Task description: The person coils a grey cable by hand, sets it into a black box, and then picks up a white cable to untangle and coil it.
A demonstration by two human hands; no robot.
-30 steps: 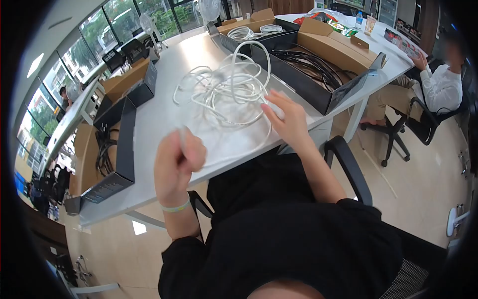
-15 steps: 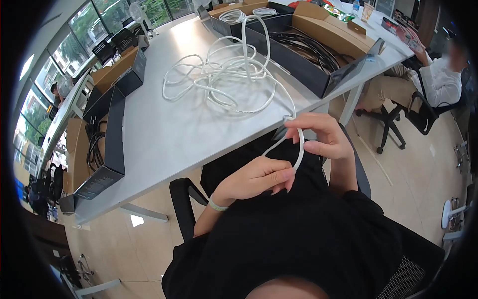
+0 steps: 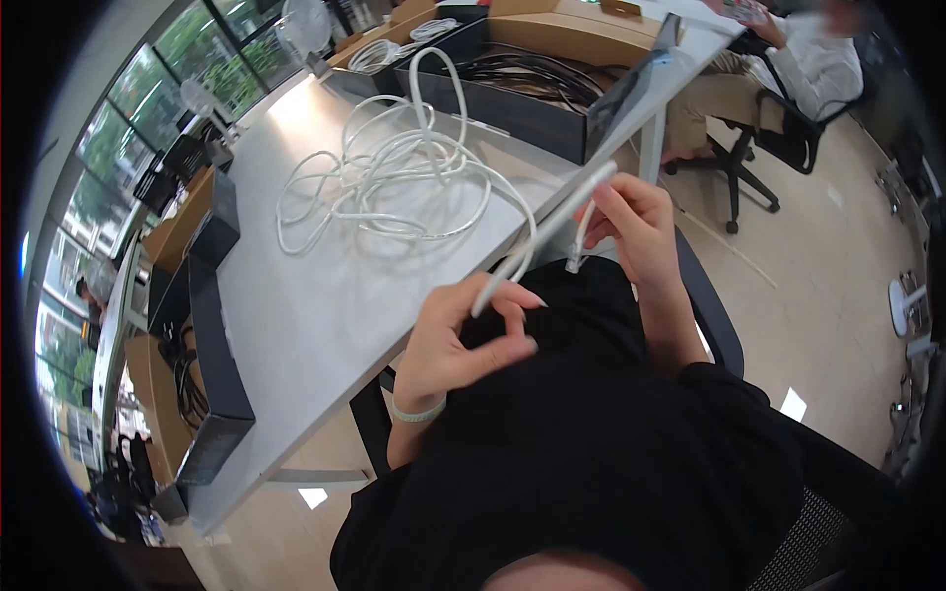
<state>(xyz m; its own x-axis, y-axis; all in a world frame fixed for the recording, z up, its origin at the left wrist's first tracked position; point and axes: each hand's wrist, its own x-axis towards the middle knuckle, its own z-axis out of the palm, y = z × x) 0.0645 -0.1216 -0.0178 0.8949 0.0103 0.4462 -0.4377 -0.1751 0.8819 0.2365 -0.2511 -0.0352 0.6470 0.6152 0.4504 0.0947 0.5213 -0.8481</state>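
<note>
A long white network cable [image 3: 424,234] lies in loose loops on the table, and one stretch runs off the front edge to my hands. My right hand [image 3: 636,222] pinches the cable near one end, where a clear plug [image 3: 574,264] hangs below the fingers above my lap. My left hand [image 3: 448,340] is at the table's edge, its thumb apart from the curled fingers. A blurred stretch of cable slants from beside my left index finger up to my right hand. Whether it rests on that finger is hard to tell.
A black box [image 3: 532,123] with dark cables stands at the table's back right, beside white coils [image 3: 379,54]. Another open box [image 3: 219,345] with black cords stands along the left edge. A person in a white shirt [image 3: 818,69] sits at the right.
My left hand has moved left and its fingers have opened. My right hand has risen slightly, and the plug now shows below it. The view has shifted, so the table appears turned.
</note>
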